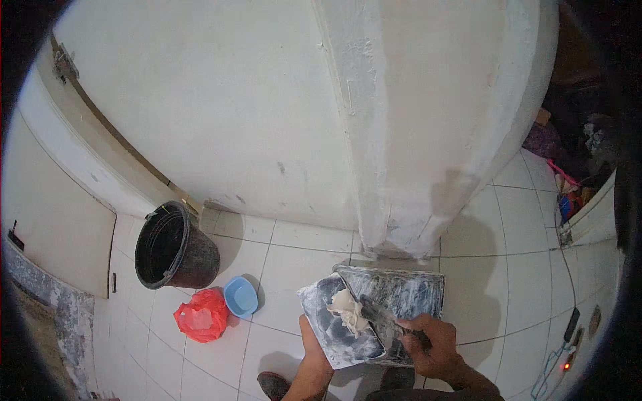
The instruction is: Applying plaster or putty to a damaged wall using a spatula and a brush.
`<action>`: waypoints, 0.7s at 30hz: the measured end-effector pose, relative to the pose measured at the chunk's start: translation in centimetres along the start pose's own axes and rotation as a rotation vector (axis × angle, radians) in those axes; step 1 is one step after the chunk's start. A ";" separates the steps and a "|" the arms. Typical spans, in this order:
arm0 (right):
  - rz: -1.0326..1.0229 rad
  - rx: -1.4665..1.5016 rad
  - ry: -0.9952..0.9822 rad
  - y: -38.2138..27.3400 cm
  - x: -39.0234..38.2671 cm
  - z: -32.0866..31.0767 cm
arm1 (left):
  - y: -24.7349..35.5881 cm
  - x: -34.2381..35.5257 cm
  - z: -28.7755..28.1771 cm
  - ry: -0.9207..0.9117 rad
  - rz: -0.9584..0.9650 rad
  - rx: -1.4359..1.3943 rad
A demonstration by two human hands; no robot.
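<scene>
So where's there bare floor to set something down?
Two tiled floor patches: between the blue bowl and smeared board, below the wall; and right of the dark tray, short of the black connector. Crowded: the bucket, red bag and bowl cluster; and around the tray, where scraper, left hand and right hand are.

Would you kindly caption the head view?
Putty knife in right hand, at white paste on smeared board in left hand.
</scene>
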State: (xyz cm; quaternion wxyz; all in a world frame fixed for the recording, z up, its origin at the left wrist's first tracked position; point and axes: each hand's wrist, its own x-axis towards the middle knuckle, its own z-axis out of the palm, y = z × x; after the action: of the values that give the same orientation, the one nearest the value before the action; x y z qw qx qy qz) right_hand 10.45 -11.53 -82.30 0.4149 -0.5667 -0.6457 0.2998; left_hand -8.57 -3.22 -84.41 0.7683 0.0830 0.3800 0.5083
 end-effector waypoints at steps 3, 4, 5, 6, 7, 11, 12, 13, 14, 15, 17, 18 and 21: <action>-0.024 0.021 0.006 -0.2 1.4 -0.1 | -0.4 -0.1 -0.7 -0.034 -0.056 -0.108; -0.069 0.032 0.028 0.0 1.8 0.0 | -0.6 0.0 -1.0 -0.086 -0.058 -0.128; -0.071 0.031 0.030 0.1 2.0 0.0 | -0.6 0.0 -0.9 -0.089 -0.058 -0.128; -0.053 0.054 0.036 0.2 2.2 0.0 | -0.7 0.0 -0.8 -0.059 -0.068 -0.093; -0.034 0.075 0.044 0.2 2.4 0.0 | -0.8 0.0 -0.7 -0.030 -0.080 -0.058; 0.071 0.108 0.003 0.3 2.9 -0.8 | -0.8 0.2 -0.6 -0.025 -0.155 -0.179; 0.089 0.247 -0.002 0.1 3.0 -1.0 | -1.2 0.8 -2.1 -0.211 -0.179 -0.270; 0.105 0.383 -0.005 -0.2 3.1 -1.1 | -1.3 1.3 -3.0 -0.401 -0.203 -0.360; 0.104 0.383 -0.008 -0.3 3.0 -1.3 | -1.6 1.7 -3.5 -0.400 -0.200 -0.361; 0.193 0.582 -0.081 -0.2 2.8 -1.7 | -1.9 2.0 -3.7 -0.361 -0.067 -0.135; 0.284 0.771 -0.146 0.9 2.3 -2.4 | -2.1 2.5 -3.8 -0.327 0.059 0.088; 0.305 0.878 -0.248 2.3 2.1 -2.5 | -2.0 2.8 -3.6 -0.402 -0.033 -0.075; 0.329 1.028 -0.404 2.9 2.4 -2.2 | -1.4 3.3 -3.3 -0.598 -0.299 -0.564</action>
State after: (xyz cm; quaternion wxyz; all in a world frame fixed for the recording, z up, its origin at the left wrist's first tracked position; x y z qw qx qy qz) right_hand 13.78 -8.86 -83.30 0.4534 -0.3164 -0.3869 0.7380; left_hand -9.09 -1.93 -89.13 0.9022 -0.0425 -0.0052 0.4292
